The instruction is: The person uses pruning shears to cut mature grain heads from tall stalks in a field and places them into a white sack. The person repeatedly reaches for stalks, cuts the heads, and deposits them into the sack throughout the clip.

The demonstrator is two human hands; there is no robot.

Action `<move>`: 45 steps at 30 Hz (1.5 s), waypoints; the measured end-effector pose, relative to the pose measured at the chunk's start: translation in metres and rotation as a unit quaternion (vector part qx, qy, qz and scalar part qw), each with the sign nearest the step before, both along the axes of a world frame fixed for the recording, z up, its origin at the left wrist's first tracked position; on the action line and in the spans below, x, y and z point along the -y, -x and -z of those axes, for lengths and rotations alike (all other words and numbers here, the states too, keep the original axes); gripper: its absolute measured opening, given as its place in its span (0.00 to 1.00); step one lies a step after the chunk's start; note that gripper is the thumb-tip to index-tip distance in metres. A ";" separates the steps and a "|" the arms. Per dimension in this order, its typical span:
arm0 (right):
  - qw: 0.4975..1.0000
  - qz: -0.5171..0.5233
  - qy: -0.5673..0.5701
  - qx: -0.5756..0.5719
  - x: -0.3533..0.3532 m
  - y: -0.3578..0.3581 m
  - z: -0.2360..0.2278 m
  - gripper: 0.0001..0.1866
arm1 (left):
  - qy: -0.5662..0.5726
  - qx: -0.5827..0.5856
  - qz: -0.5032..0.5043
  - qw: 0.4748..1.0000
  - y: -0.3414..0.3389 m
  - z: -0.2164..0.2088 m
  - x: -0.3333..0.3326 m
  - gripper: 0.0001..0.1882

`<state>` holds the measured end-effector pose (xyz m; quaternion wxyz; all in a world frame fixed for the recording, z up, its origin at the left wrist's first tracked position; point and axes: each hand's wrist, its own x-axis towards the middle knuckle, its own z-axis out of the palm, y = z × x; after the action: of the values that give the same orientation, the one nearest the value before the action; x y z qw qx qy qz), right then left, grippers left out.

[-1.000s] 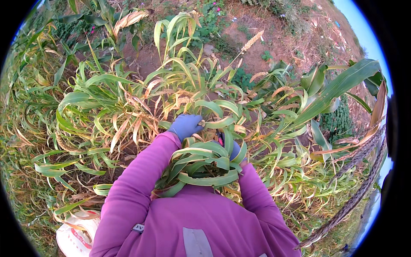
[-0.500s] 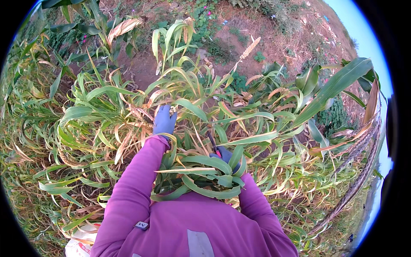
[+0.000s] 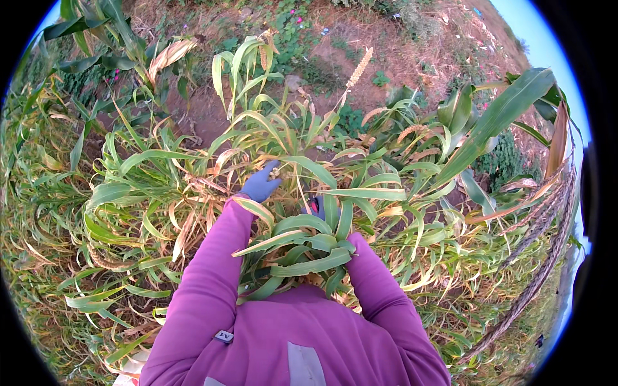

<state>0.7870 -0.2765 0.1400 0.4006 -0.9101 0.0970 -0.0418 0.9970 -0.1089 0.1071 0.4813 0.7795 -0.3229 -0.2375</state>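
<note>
My two gloved hands are ahead of my chest among tall plants with long, arching leaves. The round view is rimmed in black; a strip of blue sky curves down its right side, and my purple jacket (image 3: 293, 341) fills the lower middle. Leaves crowd both hands closely. One leafy bundle (image 3: 309, 260) takes up the room between my forearms, against my chest. The clearest open ground is the bare brown soil (image 3: 209, 125), beyond the plants and ahead of my left hand (image 3: 260, 184). On the far right, dark twisted strands (image 3: 529, 299) slant along the edge, well apart from my right arm.

My left hand, in a blue glove, has its fingers closed on one pale, knobbly seed head (image 3: 275, 171), which pokes out at the fingertips, just left of center. My right hand (image 3: 314, 207), lower and nearer to me, is mostly hidden behind leaves; it is wrapped around one red-and-dark tool (image 3: 313, 204), of which only a small part shows.

Counting the rest: one tan seed head (image 3: 359, 67) rises on a slanting stem up ahead, and at least three drooping seed heads (image 3: 411, 131) hang below and right of it. One white sack (image 3: 132, 370) shows partly at lower left, beside my sleeve.
</note>
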 end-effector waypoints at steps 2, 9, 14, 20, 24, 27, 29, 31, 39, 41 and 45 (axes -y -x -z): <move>0.999 -0.005 0.037 -0.009 0.005 -0.003 0.010 0.19 | 0.007 -0.038 0.039 0.998 0.008 -0.011 0.001 0.30; 0.997 0.017 0.017 0.078 -0.001 -0.004 0.000 0.16 | 0.029 0.177 0.088 0.980 0.034 -0.012 0.010 0.26; 0.993 0.106 -0.033 0.043 -0.019 0.008 -0.059 0.16 | -0.104 0.065 0.054 0.991 0.055 -0.039 -0.012 0.26; 0.996 0.032 -0.025 0.082 -0.040 0.061 -0.150 0.17 | 0.102 0.008 -0.234 0.967 0.003 -0.043 -0.083 0.24; 0.928 0.131 -0.298 0.180 -0.042 0.086 -0.180 0.21 | 0.238 -0.024 -0.246 0.939 -0.009 -0.133 -0.100 0.14; 0.897 0.254 -0.291 0.217 -0.008 0.075 -0.210 0.20 | 0.292 -0.013 -0.205 0.934 0.006 -0.195 -0.098 0.08; 0.887 0.313 -0.290 0.178 0.036 0.067 -0.193 0.19 | 0.304 0.008 -0.155 0.940 0.016 -0.218 -0.084 0.07; 0.868 0.368 -0.309 0.124 0.089 0.061 -0.166 0.22 | 0.304 0.006 -0.114 0.946 0.031 -0.237 -0.063 0.08; 0.786 0.459 -0.377 0.172 0.257 0.013 -0.081 0.18 | 0.199 -0.004 0.072 0.977 0.034 -0.234 0.043 0.09; 0.799 0.439 -0.408 0.056 0.283 0.025 -0.073 0.19 | 0.207 -0.008 0.102 0.973 0.024 -0.223 0.079 0.12; 0.869 0.470 -0.132 -0.080 0.312 0.065 -0.043 0.31 | 0.189 0.005 0.152 0.970 0.013 -0.230 0.153 0.11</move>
<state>0.7216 -0.5886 0.1832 0.4406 -0.6960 0.5497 -0.1391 0.9837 -0.2620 0.3374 0.5765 0.6177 -0.4787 -0.2386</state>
